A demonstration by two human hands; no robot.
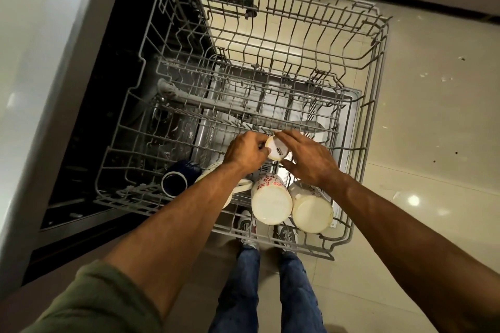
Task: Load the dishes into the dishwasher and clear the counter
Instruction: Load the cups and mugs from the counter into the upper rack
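I am looking down into the dishwasher's upper rack (359, 43), pulled out over the open door so that I can reach every row; most of its far part is holding nothing that I can see. Below it, the lower rack is showing through the wires.

Along the near edge the mugs are standing mouth down, presumably so that water drains off them: a white one (311, 207) at the right, a red-patterned one (270, 201) touching it on the left, another white one (216, 173) partly hidden under my left forearm, and a dark blue mug (177, 178) lying tilted at the near left.

My left hand (244, 153) is gripping a small white cup (276, 149) with curled fingers, base turned towards me. My right hand (307, 158) is lying against its other side, fingers fairly straight, steadying it. The cup is just beyond the row of mugs, and I judge I am seating it between the tines there.
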